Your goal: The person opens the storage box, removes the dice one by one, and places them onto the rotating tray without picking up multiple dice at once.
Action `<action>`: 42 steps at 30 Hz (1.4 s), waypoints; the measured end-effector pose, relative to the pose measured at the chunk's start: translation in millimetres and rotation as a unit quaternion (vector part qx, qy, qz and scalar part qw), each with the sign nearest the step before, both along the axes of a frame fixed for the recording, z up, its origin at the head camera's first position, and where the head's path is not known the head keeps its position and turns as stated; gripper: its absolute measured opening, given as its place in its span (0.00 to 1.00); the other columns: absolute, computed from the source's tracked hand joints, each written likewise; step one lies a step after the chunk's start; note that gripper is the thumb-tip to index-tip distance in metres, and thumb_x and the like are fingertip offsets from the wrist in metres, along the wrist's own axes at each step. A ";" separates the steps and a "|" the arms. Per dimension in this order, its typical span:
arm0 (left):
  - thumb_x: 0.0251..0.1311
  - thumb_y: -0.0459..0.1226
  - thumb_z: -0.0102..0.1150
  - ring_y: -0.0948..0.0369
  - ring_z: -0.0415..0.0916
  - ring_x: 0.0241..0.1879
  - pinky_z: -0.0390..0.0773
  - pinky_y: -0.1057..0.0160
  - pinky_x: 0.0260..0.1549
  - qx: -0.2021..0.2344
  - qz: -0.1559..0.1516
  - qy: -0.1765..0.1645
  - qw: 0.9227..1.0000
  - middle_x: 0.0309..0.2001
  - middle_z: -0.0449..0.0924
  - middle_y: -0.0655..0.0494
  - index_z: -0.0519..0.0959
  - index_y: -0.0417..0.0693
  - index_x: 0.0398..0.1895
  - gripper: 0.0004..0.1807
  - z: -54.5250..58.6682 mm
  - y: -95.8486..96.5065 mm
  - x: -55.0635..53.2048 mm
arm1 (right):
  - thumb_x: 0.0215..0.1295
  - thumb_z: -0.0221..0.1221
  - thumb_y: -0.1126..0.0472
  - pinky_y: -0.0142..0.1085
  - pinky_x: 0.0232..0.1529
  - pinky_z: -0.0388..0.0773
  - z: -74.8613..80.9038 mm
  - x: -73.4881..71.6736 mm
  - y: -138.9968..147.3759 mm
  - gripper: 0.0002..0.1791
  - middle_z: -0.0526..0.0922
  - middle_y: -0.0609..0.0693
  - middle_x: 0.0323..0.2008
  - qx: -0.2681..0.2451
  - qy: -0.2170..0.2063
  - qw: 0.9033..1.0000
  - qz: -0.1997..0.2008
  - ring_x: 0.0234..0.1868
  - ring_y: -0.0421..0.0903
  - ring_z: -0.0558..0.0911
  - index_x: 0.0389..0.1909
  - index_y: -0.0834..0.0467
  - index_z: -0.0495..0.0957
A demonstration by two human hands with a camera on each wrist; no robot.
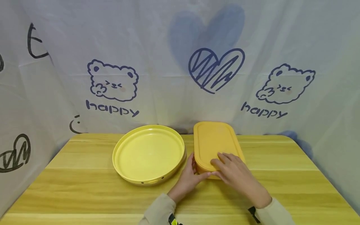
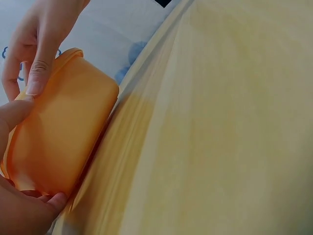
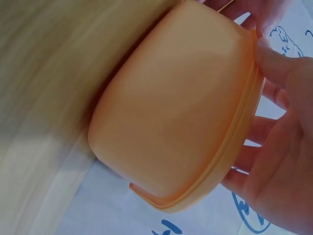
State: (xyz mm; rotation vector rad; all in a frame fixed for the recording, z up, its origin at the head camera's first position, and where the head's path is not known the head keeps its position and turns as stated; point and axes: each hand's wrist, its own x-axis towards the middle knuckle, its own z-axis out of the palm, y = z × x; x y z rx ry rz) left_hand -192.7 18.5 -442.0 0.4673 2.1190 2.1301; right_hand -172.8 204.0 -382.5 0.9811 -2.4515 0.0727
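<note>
The left hand (image 1: 187,178) grips an orange rectangular plastic box (image 2: 63,122); the right hand (image 1: 235,172) pinches the edge of its flat orange lid (image 1: 216,140). A round yellow tray (image 1: 149,156) lies beside.

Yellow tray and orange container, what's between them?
In the head view, the left hand fills the near part of the gap; beyond it, bare wooden tabletop shows.

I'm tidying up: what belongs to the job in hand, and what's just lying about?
In the job:
orange rectangular lidded plastic box
left hand, gripping the box
right hand, touching its lid

Apparently lying about:
round, rimmed yellow plastic tray, untouched
</note>
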 end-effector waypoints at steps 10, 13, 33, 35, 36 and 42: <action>0.58 0.35 0.66 0.45 0.56 0.68 0.62 0.45 0.62 0.000 0.001 0.006 1.000 0.70 0.54 0.37 0.45 0.34 0.74 0.48 1.1 -0.4 1.3 | 0.57 0.66 0.57 0.54 0.47 0.76 2.3 0.1 -5.8 0.13 0.84 0.58 0.43 -0.009 0.051 0.999 0.001 0.44 0.55 0.82 0.41 0.59 0.82; 0.59 0.34 0.65 0.43 0.55 0.68 0.61 0.45 0.63 0.001 0.006 -0.003 1.000 0.70 0.54 0.35 0.45 0.32 0.73 0.48 2.5 0.2 1.8 | 0.46 0.66 0.62 0.50 0.39 0.78 -0.8 -3.3 -9.3 0.15 0.84 0.56 0.38 -0.009 0.132 0.991 0.033 0.37 0.54 0.82 0.37 0.61 0.82; 0.60 0.32 0.63 0.43 0.55 0.69 0.61 0.44 0.63 0.014 0.008 -0.018 1.000 0.69 0.56 0.35 0.47 0.33 0.73 0.44 5.9 1.1 2.6 | 0.79 0.33 0.66 0.43 0.20 0.72 -9.6 -7.1 -14.1 0.24 0.79 0.60 0.28 -0.078 0.241 0.967 -0.014 0.25 0.56 0.76 0.29 0.64 0.75; 0.60 0.32 0.63 0.43 0.55 0.68 0.61 0.45 0.63 0.018 0.007 -0.020 1.000 0.69 0.56 0.36 0.47 0.33 0.73 0.44 5.7 1.3 2.0 | 0.79 0.35 0.66 0.43 0.19 0.71 -8.6 -7.8 -13.5 0.22 0.79 0.60 0.28 -0.091 0.249 0.964 -0.012 0.25 0.56 0.76 0.30 0.65 0.76; 0.60 0.32 0.63 0.44 0.56 0.68 0.61 0.45 0.63 0.020 0.007 -0.020 1.000 0.69 0.56 0.36 0.47 0.33 0.72 0.44 5.5 1.4 1.6 | 0.79 0.37 0.66 0.43 0.19 0.71 -8.4 -8.4 -13.3 0.22 0.80 0.60 0.28 -0.101 0.251 0.963 -0.009 0.25 0.57 0.76 0.30 0.65 0.76; 0.59 0.32 0.63 0.44 0.57 0.68 0.61 0.45 0.63 0.020 0.009 -0.024 0.999 0.69 0.57 0.37 0.48 0.33 0.72 0.44 5.5 1.9 2.0 | 0.73 0.40 0.68 0.43 0.18 0.70 -9.3 -13.7 -10.1 0.18 0.80 0.60 0.28 -0.136 0.264 0.955 0.014 0.24 0.57 0.77 0.28 0.66 0.75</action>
